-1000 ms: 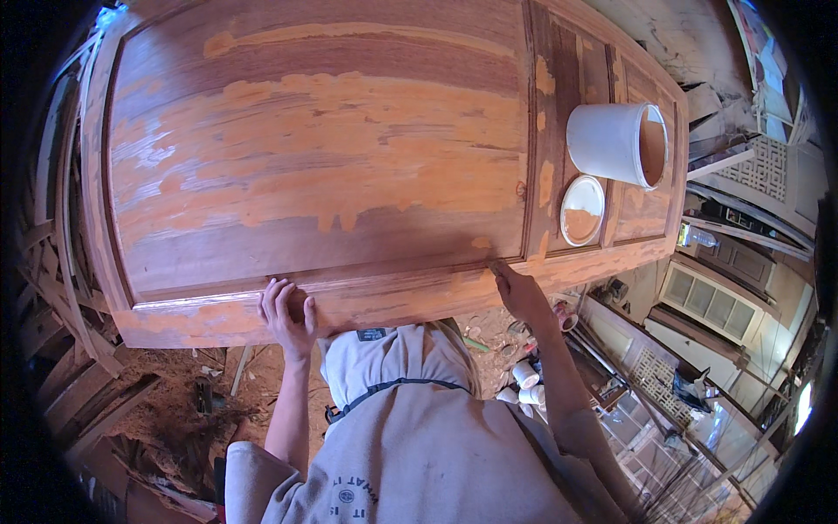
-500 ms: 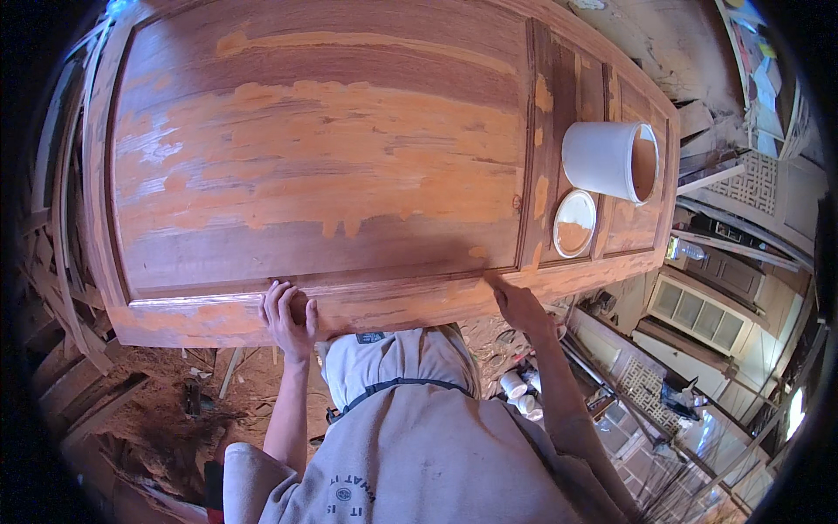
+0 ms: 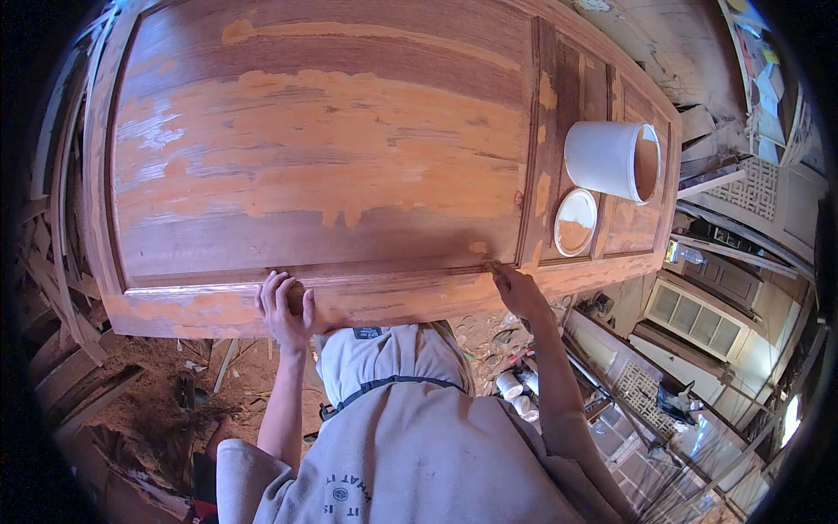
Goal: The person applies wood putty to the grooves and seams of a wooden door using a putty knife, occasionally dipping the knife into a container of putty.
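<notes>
A reddish-brown wooden door panel (image 3: 375, 240) lies flat before me, with broad orange filler smears (image 3: 332, 131) across its face. At its near edge my left hand (image 3: 286, 307) curls its fingers over the frame rail. A rounded brown thing shows in its grip, too dark to name. Farther right, my right hand (image 3: 519, 293) is closed in a pinch, its fingertips on the moulding beside a panel corner. A small brownish tip juts from those fingers; its kind cannot be made out. A small orange filler dab (image 3: 478, 248) sits just beyond the fingertips.
On the door's right part lie a white plastic bucket (image 3: 602, 160), its inside coated orange, and a round white lid (image 3: 574, 224) smeared with filler. Scrap timber (image 3: 65, 306) is piled at left. White containers (image 3: 517, 389) and glazed frames (image 3: 698, 310) stand on the right.
My right hand has shifted slightly away from me, and its fingertips have moved from the rail to the moulding. My left hand keeps its place on the edge.
</notes>
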A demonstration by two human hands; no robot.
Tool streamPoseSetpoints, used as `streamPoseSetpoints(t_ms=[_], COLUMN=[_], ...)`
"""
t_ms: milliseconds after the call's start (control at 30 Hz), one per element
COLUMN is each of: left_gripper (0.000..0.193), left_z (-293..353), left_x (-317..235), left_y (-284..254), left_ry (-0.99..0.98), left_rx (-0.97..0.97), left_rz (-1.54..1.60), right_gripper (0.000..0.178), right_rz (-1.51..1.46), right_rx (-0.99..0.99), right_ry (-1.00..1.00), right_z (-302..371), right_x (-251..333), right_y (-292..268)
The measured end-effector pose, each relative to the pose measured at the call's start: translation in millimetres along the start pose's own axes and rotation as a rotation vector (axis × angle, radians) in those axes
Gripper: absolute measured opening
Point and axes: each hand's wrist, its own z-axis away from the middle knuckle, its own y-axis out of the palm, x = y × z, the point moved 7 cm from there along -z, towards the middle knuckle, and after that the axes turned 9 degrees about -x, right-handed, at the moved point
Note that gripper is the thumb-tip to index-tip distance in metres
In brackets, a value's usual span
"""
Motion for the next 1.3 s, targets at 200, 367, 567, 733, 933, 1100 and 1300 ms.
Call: streamPoseSetpoints(t_ms=[200, 367, 567, 733, 933, 1100, 1300], left_gripper=[0.033, 0.033, 0.033, 0.032, 0.032, 0.032, 0.030], left_z=[-3, 0, 0, 0, -2, -4, -5], left_x=[-5, 0, -3, 1, -5, -7, -6], left_y=[-3, -2, -3, -6, -8, -5, -4], left_ry=[-0.008, -0.001, -0.034, -0.020, -0.004, -0.001, -0.003], left_rx=[0.008, -0.002, -0.003, -0.025, -0.017, 0.012, 0.011], left_rz=[-0.006, -0.010, 0.019, 0.033, 0.001, -0.012, -0.005], right_gripper=[0.040, 0.037, 0.038, 0.041, 0.040, 0.038, 0.035], right_rz=[0.013, 0.021, -0.009, 0.244, -0.046, 0.043, 0.200], right_rx=[-0.022, -0.030, 0.078, 0.333, 0.050, 0.160, 0.337], right_ry=[0.031, 0.104, 0.034, -0.102, 0.059, 0.098, 0.145], right_z=[9, 12, 15, 36, 43, -2, -24], right_x=[-4, -5, -3, -10, -28, -13, 15], right_y=[26, 30, 18, 24, -7, -17, -20])
